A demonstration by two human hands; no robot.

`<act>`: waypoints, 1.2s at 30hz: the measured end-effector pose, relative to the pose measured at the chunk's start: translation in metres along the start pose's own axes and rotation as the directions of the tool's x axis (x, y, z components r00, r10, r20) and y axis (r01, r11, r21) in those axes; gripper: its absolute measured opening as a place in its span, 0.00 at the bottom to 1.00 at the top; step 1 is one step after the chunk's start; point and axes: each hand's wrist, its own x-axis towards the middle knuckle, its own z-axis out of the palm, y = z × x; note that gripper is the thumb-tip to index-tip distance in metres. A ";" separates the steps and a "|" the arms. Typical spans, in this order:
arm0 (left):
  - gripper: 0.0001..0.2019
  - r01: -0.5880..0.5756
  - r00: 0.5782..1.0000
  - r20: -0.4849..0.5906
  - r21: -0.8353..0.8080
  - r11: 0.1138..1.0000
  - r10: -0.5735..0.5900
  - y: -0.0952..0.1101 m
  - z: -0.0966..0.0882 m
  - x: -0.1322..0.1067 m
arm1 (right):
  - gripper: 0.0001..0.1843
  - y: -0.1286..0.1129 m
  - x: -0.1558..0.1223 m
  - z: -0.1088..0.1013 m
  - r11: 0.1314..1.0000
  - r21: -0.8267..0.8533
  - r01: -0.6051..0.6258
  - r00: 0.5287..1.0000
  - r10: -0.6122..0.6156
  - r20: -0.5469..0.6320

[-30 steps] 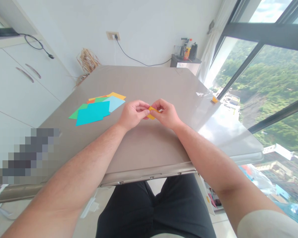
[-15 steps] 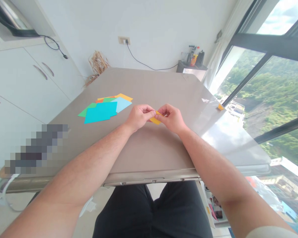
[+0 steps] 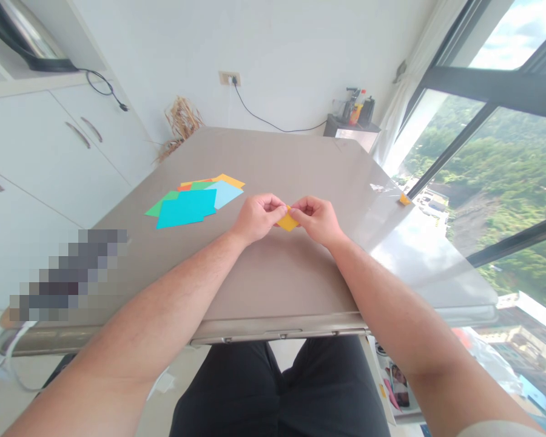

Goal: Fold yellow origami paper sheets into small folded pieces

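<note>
Head view, and here are both hands meeting over the bench [image 3: 273, 276]: left hand [image 3: 258, 218] on one side, right hand [image 3: 316, 221] on the other, thumbs and fingertips almost touching. The grip is narrow on both sides, each hand pinching the same small yellow paper [image 3: 288, 223] between thumb and curled fingers!

How far along? That paper shows as a little diamond, far smaller than the loose sheets, so I'd judge some folding is done; the count of creases is hidden under the fingers. It looks unfinished to me, since both hands have hold of it and it isn't set down.

Left of the grip and a little beyond it, well apart, the flat stock waits unfolded: a bright blue sheet [image 3: 184, 209] on top, a pale blue sheet [image 3: 226, 194], a green sheet [image 3: 158, 208] and a yellow sheet [image 3: 231, 180] fanned around it. Far right of the grip, by the bench's edge, sits a small orange-yellow piece [image 3: 404, 199], apparently folded.

And the paper itself? Right between the two pinches, its upper edge under the thumbs, one corner pointing back toward the person. Whether it touches the bench, I can't tell.
</note>
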 end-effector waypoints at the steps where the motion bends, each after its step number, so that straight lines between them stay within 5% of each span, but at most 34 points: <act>1: 0.10 -0.006 1.000 -0.009 0.006 1.000 0.006 -0.001 0.000 0.000 | 0.09 0.000 0.000 0.000 1.000 0.003 -0.010 1.000 0.010 0.006; 36: 0.09 -0.024 0.999 -0.022 0.125 0.992 0.027 0.003 0.000 -0.002 | 0.10 -0.001 -0.002 0.002 0.992 -0.121 -0.041 0.999 0.043 0.016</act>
